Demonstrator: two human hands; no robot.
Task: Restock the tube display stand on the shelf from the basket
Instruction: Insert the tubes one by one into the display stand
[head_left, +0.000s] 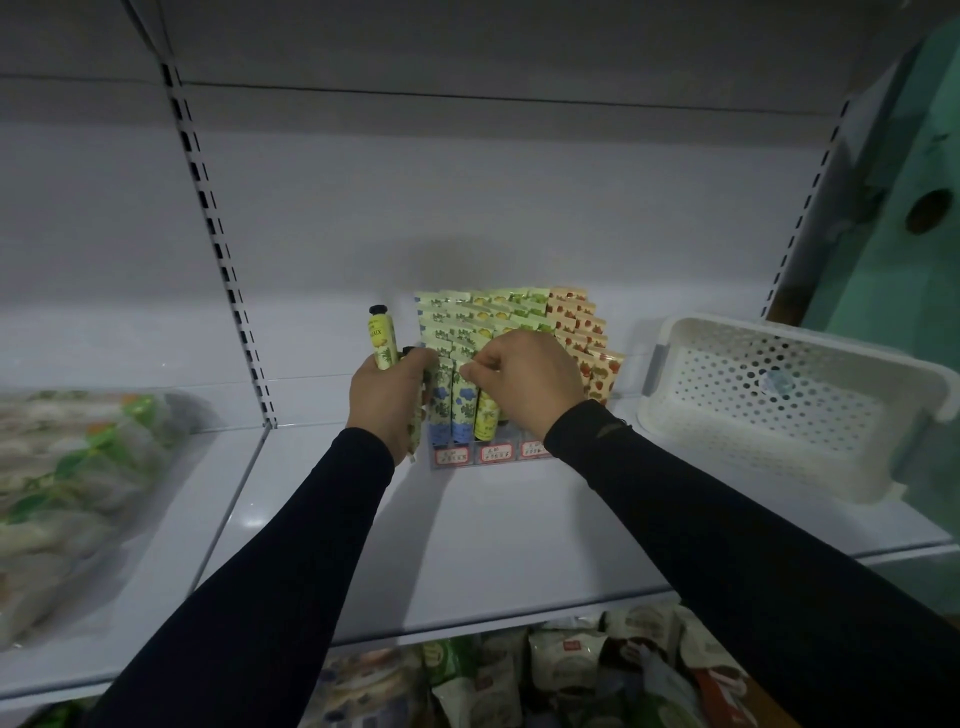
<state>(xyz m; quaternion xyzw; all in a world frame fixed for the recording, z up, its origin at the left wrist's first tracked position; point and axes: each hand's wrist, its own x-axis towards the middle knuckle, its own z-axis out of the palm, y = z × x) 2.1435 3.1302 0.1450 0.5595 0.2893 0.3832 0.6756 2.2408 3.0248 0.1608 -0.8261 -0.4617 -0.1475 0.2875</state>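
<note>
Both hands work at the front of the display stand (488, 453) on the white shelf (498, 545). The left hand (387, 400) is curled into a fist around a bundle of tubes: a yellow tube (382, 338) with a black cap pokes up at 12 o'clock from the fist, printed with a leaf pattern and letters too blurred to read, and the crimped flat end of another tube sticks out below the hand. The right hand (530, 382) is closed, thumb and forefinger pinching the flat top edge of a blue flowered tube (464, 410) standing in the stand's front row.

Smooth soft tubes stand cap-down in stepped rows, their flat crimped ends upward: blue-flowered at the left, yellow and green in the middle, strawberry tubes (582, 332) in orange at the right. A clear plastic front panel carries small red-framed labels (494, 453); the writing on them is too small to read.

At 3 o'clock from the hands, well apart, a white plastic basket (779, 395) with a perforated floor and walls lies tilted on the shelf. At 9 o'clock, clear bags (67, 493) with green and orange contents lie on the neighbouring shelf. At 6 o'clock, packets (561, 675) fill the level below. Black sleeves (291, 587) cover both forearms.
</note>
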